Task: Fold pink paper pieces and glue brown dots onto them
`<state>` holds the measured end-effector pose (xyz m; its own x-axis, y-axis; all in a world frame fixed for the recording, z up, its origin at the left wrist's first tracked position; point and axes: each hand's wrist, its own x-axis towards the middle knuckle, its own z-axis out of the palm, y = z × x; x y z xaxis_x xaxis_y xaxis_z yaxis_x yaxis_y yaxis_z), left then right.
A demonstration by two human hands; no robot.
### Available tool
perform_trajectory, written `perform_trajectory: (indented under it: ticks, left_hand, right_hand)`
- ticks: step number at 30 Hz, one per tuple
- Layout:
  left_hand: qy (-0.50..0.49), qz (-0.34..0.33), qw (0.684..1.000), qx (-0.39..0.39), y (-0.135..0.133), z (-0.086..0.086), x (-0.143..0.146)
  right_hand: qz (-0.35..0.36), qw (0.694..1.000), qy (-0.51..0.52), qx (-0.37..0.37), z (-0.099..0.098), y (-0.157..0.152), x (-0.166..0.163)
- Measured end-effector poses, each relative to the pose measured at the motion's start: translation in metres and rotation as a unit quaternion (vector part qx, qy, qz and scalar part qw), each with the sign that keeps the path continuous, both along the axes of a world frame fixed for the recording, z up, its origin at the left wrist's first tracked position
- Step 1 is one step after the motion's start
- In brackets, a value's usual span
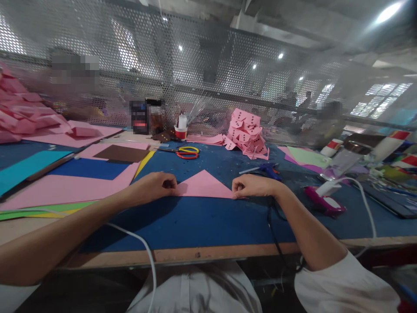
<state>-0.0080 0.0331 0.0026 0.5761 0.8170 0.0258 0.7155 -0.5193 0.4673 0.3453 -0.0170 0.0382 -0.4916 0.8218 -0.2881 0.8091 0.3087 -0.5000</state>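
Note:
A pink sheet of paper (pixel 204 184), folded into a triangle, lies on the blue tabletop in front of me with its peak pointing away. My left hand (pixel 163 186) pinches the triangle's left corner, fingers curled together. At the opposite corner, my right hand (pixel 247 187) grips the paper between thumb and fingers. The long folded edge runs straight between both hands, facing me. Just beyond my right hand rests a blue glue gun (pixel 270 170). Scissors (pixel 188 152) with yellow and red handles lie farther back, beyond the paper.
Coloured sheets (pixel 81 191) are spread on the left, near a large pink paper pile (pixel 26 108). Pink pieces with dark dots (pixel 246 132) are stacked at the back, against a perforated metal screen (pixel 195 56). A magenta device (pixel 325 202) and a white cable (pixel 368 204) sit on the right.

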Motion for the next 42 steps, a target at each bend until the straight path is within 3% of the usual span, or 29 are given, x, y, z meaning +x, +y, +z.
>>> perform_trajectory:
  ticks: [19,31,42]
  left_hand:
    - [0.018,-0.019,0.999,-0.025,0.011,-0.002,-0.008]
    - [0.010,-0.023,0.997,-0.067,0.007,0.010,-0.010]
    - [-0.036,-0.126,0.991,-0.004,0.001,0.007,-0.010]
  right_hand:
    - [0.008,0.999,-0.023,-0.034,0.005,0.002,0.008]
    - [0.002,0.998,-0.060,-0.024,0.007,0.003,0.011]
    - [0.021,0.999,0.022,-0.036,0.005,-0.001,0.005]
